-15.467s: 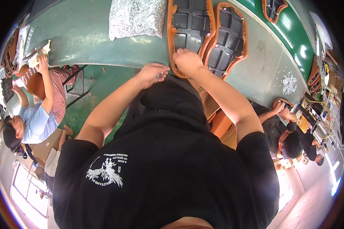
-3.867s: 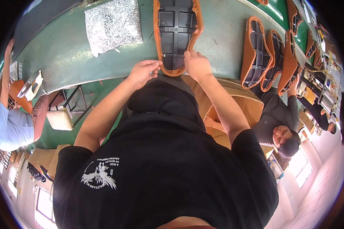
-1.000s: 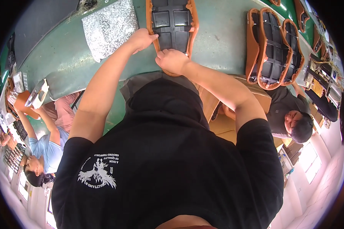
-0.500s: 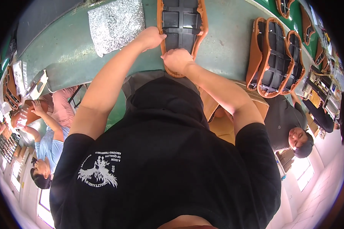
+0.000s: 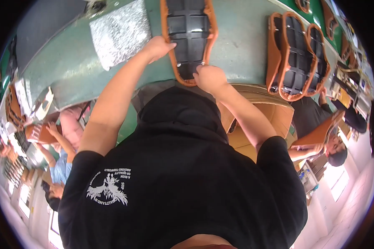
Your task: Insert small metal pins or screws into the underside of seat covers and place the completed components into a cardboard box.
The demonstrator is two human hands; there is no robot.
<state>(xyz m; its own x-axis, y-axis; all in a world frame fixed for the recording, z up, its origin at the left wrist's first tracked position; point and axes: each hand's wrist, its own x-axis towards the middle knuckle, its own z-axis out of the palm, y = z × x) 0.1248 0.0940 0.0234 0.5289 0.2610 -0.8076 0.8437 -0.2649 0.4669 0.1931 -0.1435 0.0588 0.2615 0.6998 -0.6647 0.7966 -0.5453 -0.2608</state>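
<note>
At twelve o'clock in the view, a long orange-brown shell with a black ribbed plastic frame (image 5: 189,25) lies on the smooth green worktable (image 5: 241,50). The left hand (image 5: 158,49), fingers curled, sets its thumb over the shell's nine o'clock edge; the right hand (image 5: 212,78) bunches its fingers at five o'clock (whether either pinches anything, I cannot tell). A squarish silvery packet (image 5: 120,35) lies at the view's eleven.

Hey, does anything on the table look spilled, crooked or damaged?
Nothing looks spilled or damaged. The silvery bag lies slanted beside the middle panel, and three brown-rimmed panels on the right overlap unevenly, so they look untidy, but neither seems seriously odd.
</note>
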